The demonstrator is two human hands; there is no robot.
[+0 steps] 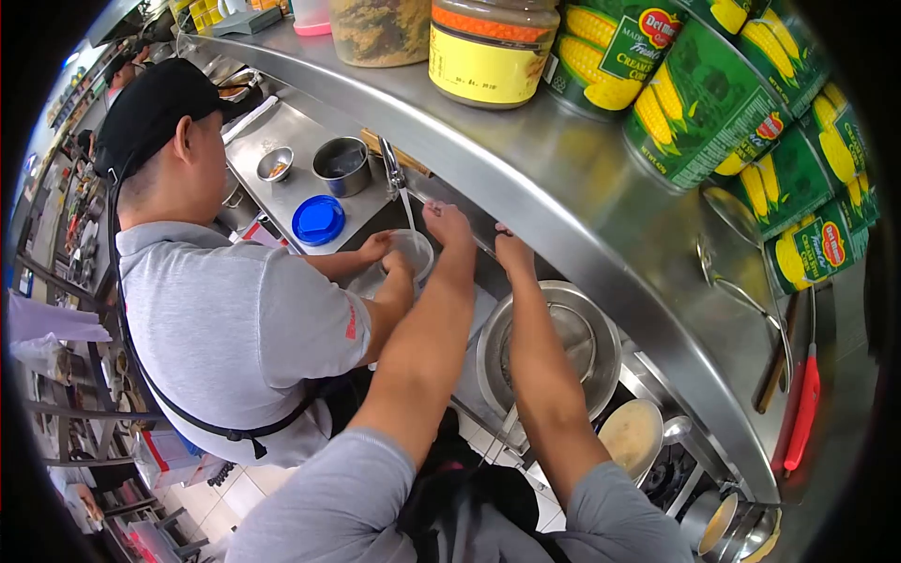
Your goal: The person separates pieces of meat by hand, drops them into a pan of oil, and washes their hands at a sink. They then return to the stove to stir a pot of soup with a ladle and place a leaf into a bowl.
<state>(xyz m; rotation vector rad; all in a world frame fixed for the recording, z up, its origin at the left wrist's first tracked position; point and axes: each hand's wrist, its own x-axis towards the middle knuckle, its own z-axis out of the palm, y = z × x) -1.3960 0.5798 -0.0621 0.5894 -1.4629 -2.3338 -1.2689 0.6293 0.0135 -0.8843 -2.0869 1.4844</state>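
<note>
My left hand (pixel 448 223) is closed, its fingers curled, just right of the running tap (pixel 392 169). Whatever it may hold is hidden. A little further right, my right hand (pixel 513 255) is also closed, over the sink and against the shelf's lower edge. Its fingertips are turned away, so I cannot make out anything in them. Below my right forearm is a large metal bowl (pixel 490 361) with a strainer (pixel 574 336) in it. Beside my left hand, a co-worker's hands (pixel 387 255) hold a clear plastic container (pixel 420 251) under the water.
A co-worker (pixel 216 281) stands close on my left. A steel shelf (pixel 526 178) with corn cans (pixel 699 117) and a jar (pixel 490 56) overhangs the sink. A metal pot (pixel 342 167) and a blue lid (pixel 319 220) lie beyond. A pan (pixel 631 437) is at the right.
</note>
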